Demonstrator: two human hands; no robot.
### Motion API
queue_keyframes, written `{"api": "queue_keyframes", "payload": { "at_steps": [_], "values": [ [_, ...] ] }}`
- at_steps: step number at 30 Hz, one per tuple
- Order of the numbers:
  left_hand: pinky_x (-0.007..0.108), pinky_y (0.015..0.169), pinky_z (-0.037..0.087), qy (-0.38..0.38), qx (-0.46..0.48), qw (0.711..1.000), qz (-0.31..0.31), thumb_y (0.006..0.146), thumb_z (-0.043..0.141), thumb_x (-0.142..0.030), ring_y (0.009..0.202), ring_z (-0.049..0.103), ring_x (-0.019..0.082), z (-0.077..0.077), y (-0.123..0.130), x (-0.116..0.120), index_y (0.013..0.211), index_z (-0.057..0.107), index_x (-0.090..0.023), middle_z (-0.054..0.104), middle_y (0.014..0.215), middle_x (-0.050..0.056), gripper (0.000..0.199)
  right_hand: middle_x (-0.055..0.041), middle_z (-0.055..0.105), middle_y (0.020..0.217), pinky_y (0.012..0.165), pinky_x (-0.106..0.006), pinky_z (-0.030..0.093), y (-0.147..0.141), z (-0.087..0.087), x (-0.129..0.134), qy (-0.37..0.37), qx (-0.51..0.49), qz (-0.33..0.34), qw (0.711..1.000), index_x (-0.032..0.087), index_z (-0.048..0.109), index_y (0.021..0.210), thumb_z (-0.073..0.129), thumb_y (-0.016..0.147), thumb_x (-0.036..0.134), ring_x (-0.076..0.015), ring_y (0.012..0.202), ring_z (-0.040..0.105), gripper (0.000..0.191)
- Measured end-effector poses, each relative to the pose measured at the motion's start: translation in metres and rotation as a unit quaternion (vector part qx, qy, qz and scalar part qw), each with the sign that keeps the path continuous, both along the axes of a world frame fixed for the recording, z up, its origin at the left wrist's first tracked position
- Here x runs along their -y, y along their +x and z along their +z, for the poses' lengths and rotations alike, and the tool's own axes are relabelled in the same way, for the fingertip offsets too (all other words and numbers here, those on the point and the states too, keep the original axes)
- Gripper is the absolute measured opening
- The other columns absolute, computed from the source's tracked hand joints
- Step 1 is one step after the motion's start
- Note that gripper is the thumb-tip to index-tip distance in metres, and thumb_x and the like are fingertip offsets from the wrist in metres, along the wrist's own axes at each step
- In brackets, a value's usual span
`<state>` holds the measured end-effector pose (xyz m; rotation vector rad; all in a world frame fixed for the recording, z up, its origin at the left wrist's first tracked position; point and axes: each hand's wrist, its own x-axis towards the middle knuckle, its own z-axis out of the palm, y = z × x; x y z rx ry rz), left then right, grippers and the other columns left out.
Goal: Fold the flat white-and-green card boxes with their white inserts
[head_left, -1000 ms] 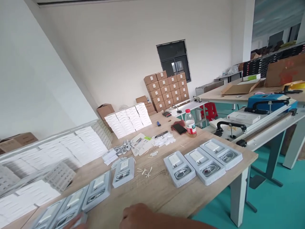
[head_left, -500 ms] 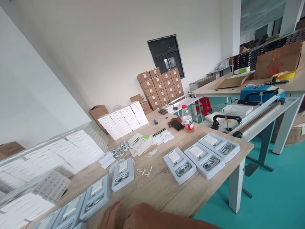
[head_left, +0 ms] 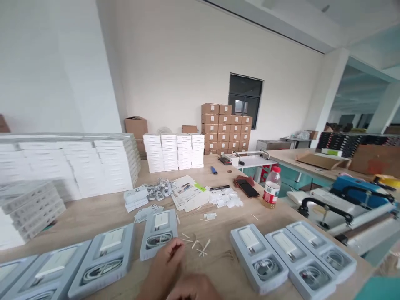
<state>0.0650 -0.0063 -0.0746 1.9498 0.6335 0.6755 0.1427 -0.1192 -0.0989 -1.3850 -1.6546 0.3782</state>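
Observation:
My left hand (head_left: 170, 260) is at the bottom centre with its fingers curled together, at the near right corner of a grey tray (head_left: 144, 252). That tray holds a white charger plug (head_left: 161, 219) and a coiled white cable (head_left: 158, 240). Just below and to the right, my right hand (head_left: 196, 288) is closed, partly cut off by the lower edge. Whatever either hand holds, if anything, is hidden. Several thin paper strips (head_left: 201, 250) lie on the wood-topped table (head_left: 215, 266) beyond the hands.
More filled trays stand left (head_left: 127, 254) and right (head_left: 234, 241). Behind are white boxes (head_left: 170, 152), cable bundles (head_left: 161, 189), leaflets (head_left: 187, 193), small white pieces (head_left: 226, 197), a phone (head_left: 249, 189) and a bottle (head_left: 271, 187). A sealing machine (head_left: 328, 214) stands beyond the right edge.
The tilted view has levelled out and turned. My left hand has come up and forward beside the tray; my right hand stays low. The trays keep their places on the table.

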Motion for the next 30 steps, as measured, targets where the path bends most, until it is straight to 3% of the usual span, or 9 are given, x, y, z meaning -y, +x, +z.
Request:
{"api": "queue_keyframes", "payload": {
  "at_steps": [6, 9, 13, 16, 19, 22, 24, 26, 30],
  "values": [
    [0.027, 0.064, 0.036, 0.001, -0.004, 1.0, -0.013, 0.08, 0.045, -0.03, 0.068, 0.051, 0.02, 0.001, 0.004, 0.005, 0.066, 0.054, -0.022, 0.057, 0.065, 0.0, 0.018, -0.0055, 0.06, 0.131, 0.106, -0.026, 0.037, 0.087, 0.091, -0.086, -0.081, 0.181, -0.201, 0.959, 0.02, 0.058, 0.126, 0.057, 0.086, 0.018, -0.0159, 0.123, 0.052, 0.04],
    [0.025, 0.06, 0.032, -0.025, 0.001, 1.0, -0.011, 0.077, 0.044, -0.024, 0.064, 0.046, 0.016, -0.008, 0.005, 0.002, 0.065, 0.051, -0.021, 0.05, 0.062, -0.003, 0.014, -0.0159, 0.051, 0.14, 0.108, -0.04, 0.035, 0.115, 0.089, -0.136, -0.151, 0.227, -0.262, 0.926, 0.013, 0.052, 0.132, 0.064, 0.084, 0.028, -0.0273, 0.132, 0.043, 0.051],
    [0.025, 0.058, 0.03, -0.069, 0.017, 0.997, -0.028, 0.073, 0.046, -0.022, 0.06, 0.043, 0.014, -0.013, 0.002, 0.003, 0.066, 0.053, -0.021, 0.045, 0.059, -0.004, 0.01, -0.012, 0.061, 0.125, 0.101, -0.049, 0.041, 0.117, 0.063, -0.157, -0.213, 0.302, -0.294, 0.881, 0.014, 0.06, 0.117, 0.064, 0.088, 0.036, -0.027, 0.118, 0.055, 0.037],
    [0.025, 0.058, 0.03, -0.092, 0.037, 0.995, -0.017, 0.074, 0.048, -0.024, 0.06, 0.043, 0.014, -0.01, -0.001, 0.005, 0.065, 0.053, -0.02, 0.046, 0.059, -0.004, 0.011, -0.0072, 0.067, 0.107, 0.094, -0.046, 0.047, 0.112, 0.066, -0.147, -0.22, 0.36, -0.305, 0.854, 0.013, 0.064, 0.103, 0.058, 0.093, 0.037, -0.0217, 0.101, 0.063, 0.026],
    [0.026, 0.058, 0.035, -0.143, 0.072, 0.987, -0.009, 0.08, 0.053, -0.039, 0.061, 0.049, 0.016, -0.007, -0.003, 0.003, 0.064, 0.056, -0.019, 0.053, 0.06, -0.002, 0.025, -0.0109, 0.069, 0.094, 0.082, -0.038, 0.049, 0.111, 0.092, -0.125, -0.196, 0.401, -0.33, 0.832, 0.01, 0.066, 0.095, 0.052, 0.095, 0.024, -0.0214, 0.088, 0.066, 0.02],
    [0.029, 0.065, 0.046, -0.295, 0.154, 0.943, 0.013, 0.075, 0.059, -0.061, 0.084, 0.063, 0.024, -0.002, -0.005, -0.001, 0.092, 0.067, -0.019, 0.069, 0.093, 0.009, 0.046, -0.0156, 0.069, 0.088, 0.071, -0.035, 0.045, 0.096, 0.111, -0.085, -0.142, 0.429, -0.347, 0.822, 0.012, 0.066, 0.091, 0.035, 0.098, 0.016, -0.0248, 0.081, 0.066, 0.033],
    [0.035, 0.076, 0.052, -0.404, 0.238, 0.883, 0.021, 0.071, 0.06, -0.067, 0.11, 0.06, 0.029, 0.006, -0.008, -0.001, 0.118, 0.06, -0.022, 0.064, 0.122, 0.013, 0.065, -0.0121, 0.068, 0.078, 0.068, -0.034, 0.043, 0.075, 0.106, -0.051, -0.106, 0.447, -0.325, 0.827, 0.017, 0.065, 0.082, 0.035, 0.097, 0.02, -0.0241, 0.076, 0.064, 0.035],
    [0.041, 0.08, 0.053, -0.453, 0.296, 0.841, 0.01, 0.073, 0.059, -0.065, 0.114, 0.06, 0.03, 0.018, -0.013, 0.002, 0.122, 0.057, -0.025, 0.063, 0.126, 0.012, 0.064, -0.0085, 0.063, 0.066, 0.061, -0.034, 0.04, 0.048, 0.088, -0.02, 0.028, 0.471, -0.227, 0.852, 0.019, 0.062, 0.075, 0.041, 0.093, 0.019, -0.0237, 0.065, 0.061, 0.028],
    [0.038, 0.066, 0.055, -0.5, 0.195, 0.84, 0.082, 0.068, 0.067, -0.041, 0.073, 0.069, 0.028, 0.036, -0.029, 0.0, 0.084, 0.067, -0.015, 0.072, 0.073, 0.008, 0.031, -0.0051, 0.066, 0.071, 0.06, -0.034, 0.044, 0.011, 0.054, 0.008, 0.129, 0.421, -0.046, 0.897, 0.019, 0.06, 0.079, 0.048, 0.094, 0.039, -0.0218, 0.061, 0.062, 0.028]
  ]
}}
